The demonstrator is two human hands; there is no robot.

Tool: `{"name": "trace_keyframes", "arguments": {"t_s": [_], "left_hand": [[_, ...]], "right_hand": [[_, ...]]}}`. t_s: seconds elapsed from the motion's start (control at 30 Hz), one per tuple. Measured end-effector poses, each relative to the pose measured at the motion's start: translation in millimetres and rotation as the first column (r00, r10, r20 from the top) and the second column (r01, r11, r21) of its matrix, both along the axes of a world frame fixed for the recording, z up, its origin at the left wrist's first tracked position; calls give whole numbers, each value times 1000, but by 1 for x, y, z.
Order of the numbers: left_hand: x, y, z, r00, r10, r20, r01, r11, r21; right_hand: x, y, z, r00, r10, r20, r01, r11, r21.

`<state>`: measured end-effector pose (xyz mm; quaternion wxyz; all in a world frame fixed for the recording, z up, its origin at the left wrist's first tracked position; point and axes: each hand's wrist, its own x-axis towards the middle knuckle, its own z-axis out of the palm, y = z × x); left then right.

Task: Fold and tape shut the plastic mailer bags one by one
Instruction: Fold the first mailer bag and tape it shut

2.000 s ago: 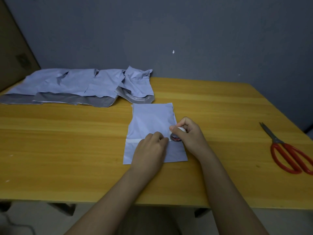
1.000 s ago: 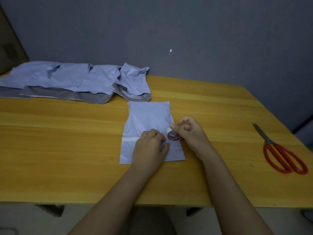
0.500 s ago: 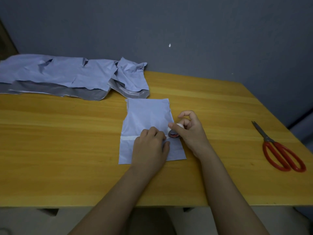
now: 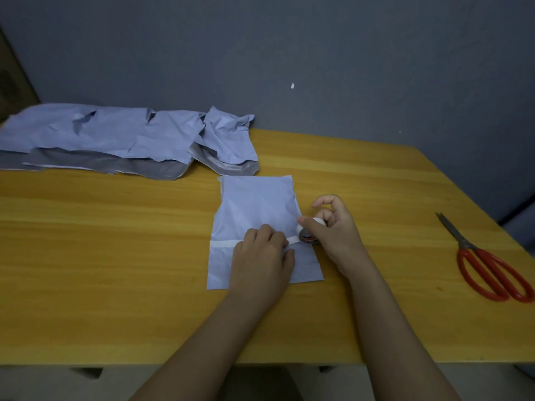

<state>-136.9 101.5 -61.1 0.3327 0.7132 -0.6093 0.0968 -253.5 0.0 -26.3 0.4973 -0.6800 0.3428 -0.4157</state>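
A folded pale blue mailer bag (image 4: pixel 257 206) lies flat on the wooden table (image 4: pixel 115 256). A white tape strip (image 4: pixel 224 243) runs across it from its left edge. My left hand (image 4: pixel 262 257) presses the tape down on the bag with curled fingers. At the bag's right edge my right hand (image 4: pixel 333 230) grips a small tape roll (image 4: pixel 307 237), thumb on top. The strip leads from under my left fingers to the roll.
A pile of several crumpled mailer bags (image 4: pixel 115 140) lies at the back left of the table against the grey wall. Red-handled scissors (image 4: pixel 486 264) lie near the table's right edge.
My right hand has pulled the tape roll slightly right, off the bag's edge, drawing out more strip. The left hand stays pressed on the tape. The camera view shifted a little.
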Motion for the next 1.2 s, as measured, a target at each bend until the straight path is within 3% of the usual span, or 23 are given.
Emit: {"name": "trace_keyframes", "arguments": {"t_s": [0.57,0.97,1.2], "left_hand": [[0,1,4,1000,24,-11,-24,999,47],[-1,1,7,1000,9,-5,-9,999,47],[-1,1,7,1000,13,-5,-13,998,65]], "right_hand": [[-7,2,7,994,-51,-93,44,997,-70],[-12,-4,11,918,-106,-381,55,988,-143],[-17,-8,24,811,-97,-576,1,986,-165]]}}
